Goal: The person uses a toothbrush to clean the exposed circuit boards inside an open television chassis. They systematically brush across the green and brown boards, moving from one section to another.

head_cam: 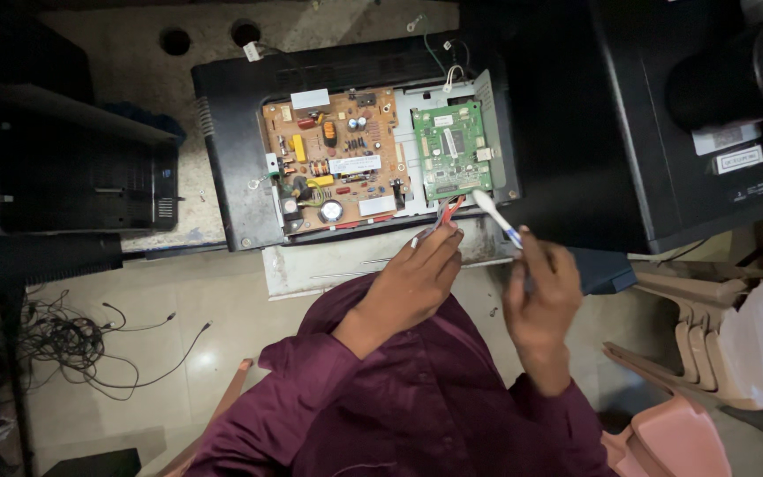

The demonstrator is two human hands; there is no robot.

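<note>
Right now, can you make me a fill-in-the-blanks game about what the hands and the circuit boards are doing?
1. The right hand holds a white ____ over the open machine.
2. The small board beside the big tan board is coloured ____.
3. The left hand pinches some ____ wires.
4. Loose black cables lie on the ____.

Missing words: toothbrush; green; red; floor

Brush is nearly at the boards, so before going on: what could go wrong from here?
1. The white-headed toothbrush in the right hand sits by the small green circuit board; hard scrubbing might loosen tiny parts.
2. The left hand fingers touch the red wires, which could get tugged.
3. The tan power board lies exposed; its capacitors may hold charge.
</note>
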